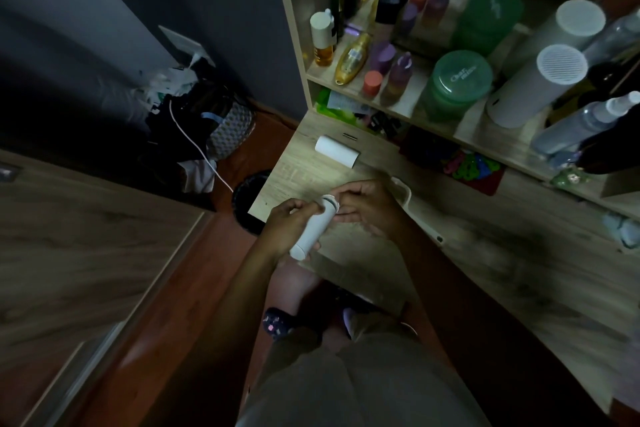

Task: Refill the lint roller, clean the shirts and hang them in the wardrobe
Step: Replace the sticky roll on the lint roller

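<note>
Left hand (287, 220) grips roll (313, 230); right hand (369, 208) pinches far end.

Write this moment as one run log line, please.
step: refill | left hand grips white roll | right hand pinches its end | spare roll on desk

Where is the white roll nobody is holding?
In the head view, the white roll lies far left on the desk, just beyond the held roll and below the bottle shelf.

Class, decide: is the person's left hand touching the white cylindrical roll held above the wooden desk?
Touching. In the head view the left hand grips the white cylindrical roll, its fingers curled round the roll's body.
</note>
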The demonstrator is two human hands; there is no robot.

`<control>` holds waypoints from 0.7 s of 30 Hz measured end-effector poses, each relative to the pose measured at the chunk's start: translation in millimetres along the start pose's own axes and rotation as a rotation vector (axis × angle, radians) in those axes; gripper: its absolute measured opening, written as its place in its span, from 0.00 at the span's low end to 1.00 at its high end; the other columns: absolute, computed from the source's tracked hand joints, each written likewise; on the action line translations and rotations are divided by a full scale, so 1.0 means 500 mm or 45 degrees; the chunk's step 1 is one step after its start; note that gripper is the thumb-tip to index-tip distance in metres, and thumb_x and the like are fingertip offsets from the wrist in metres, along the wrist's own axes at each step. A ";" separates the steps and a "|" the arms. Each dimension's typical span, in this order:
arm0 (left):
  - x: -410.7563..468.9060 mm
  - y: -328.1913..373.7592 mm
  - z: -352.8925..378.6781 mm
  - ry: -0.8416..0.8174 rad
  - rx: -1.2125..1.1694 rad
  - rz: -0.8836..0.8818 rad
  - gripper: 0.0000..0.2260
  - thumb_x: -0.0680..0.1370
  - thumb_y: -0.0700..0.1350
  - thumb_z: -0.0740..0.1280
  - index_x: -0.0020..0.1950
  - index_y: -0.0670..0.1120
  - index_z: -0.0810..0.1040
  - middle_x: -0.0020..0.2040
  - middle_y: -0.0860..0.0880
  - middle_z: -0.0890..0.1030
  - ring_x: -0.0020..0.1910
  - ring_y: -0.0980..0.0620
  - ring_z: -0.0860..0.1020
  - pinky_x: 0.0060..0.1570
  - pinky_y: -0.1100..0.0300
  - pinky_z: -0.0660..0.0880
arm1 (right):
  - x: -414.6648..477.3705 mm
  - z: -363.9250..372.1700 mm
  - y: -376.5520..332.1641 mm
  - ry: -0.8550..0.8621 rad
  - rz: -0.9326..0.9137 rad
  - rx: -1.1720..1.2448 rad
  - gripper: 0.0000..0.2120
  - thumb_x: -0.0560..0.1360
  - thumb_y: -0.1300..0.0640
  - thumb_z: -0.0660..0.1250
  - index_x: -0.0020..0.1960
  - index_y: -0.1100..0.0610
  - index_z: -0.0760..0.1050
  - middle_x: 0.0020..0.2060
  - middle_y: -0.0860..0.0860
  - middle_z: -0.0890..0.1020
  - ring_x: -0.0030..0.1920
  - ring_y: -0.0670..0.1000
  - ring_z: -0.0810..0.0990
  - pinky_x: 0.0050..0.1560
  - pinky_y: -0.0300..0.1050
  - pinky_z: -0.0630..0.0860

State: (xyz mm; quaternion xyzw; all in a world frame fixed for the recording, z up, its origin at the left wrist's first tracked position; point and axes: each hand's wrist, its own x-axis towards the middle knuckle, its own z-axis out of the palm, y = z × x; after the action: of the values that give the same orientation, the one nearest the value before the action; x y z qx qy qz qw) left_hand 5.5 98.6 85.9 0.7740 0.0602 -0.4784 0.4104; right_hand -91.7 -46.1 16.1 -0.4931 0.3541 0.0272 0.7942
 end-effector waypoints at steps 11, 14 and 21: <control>0.031 -0.009 0.023 -0.049 -0.029 -0.029 0.16 0.75 0.47 0.74 0.57 0.39 0.77 0.50 0.36 0.82 0.28 0.43 0.81 0.23 0.61 0.75 | 0.008 -0.031 0.015 -0.058 0.018 -0.085 0.05 0.75 0.65 0.70 0.49 0.61 0.84 0.53 0.73 0.80 0.58 0.74 0.78 0.64 0.71 0.71; 0.042 -0.008 0.026 -0.068 -0.011 -0.041 0.18 0.74 0.48 0.75 0.57 0.40 0.78 0.51 0.35 0.83 0.28 0.42 0.82 0.25 0.59 0.77 | 0.002 -0.036 0.013 -0.002 0.075 0.005 0.05 0.75 0.64 0.72 0.50 0.62 0.84 0.53 0.68 0.83 0.58 0.68 0.81 0.63 0.66 0.74; 0.055 -0.013 0.038 -0.105 0.006 -0.050 0.16 0.73 0.49 0.75 0.56 0.41 0.79 0.51 0.34 0.83 0.27 0.44 0.81 0.25 0.59 0.76 | -0.004 -0.038 -0.003 -0.020 0.142 0.000 0.06 0.76 0.59 0.72 0.48 0.63 0.82 0.42 0.56 0.87 0.43 0.52 0.87 0.42 0.44 0.82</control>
State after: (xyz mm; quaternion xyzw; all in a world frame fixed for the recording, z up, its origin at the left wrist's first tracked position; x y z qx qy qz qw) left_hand 4.0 81.8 56.6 0.7533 0.0571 -0.5181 0.4011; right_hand -102.7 -61.7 13.2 -0.4723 0.3750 0.0752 0.7941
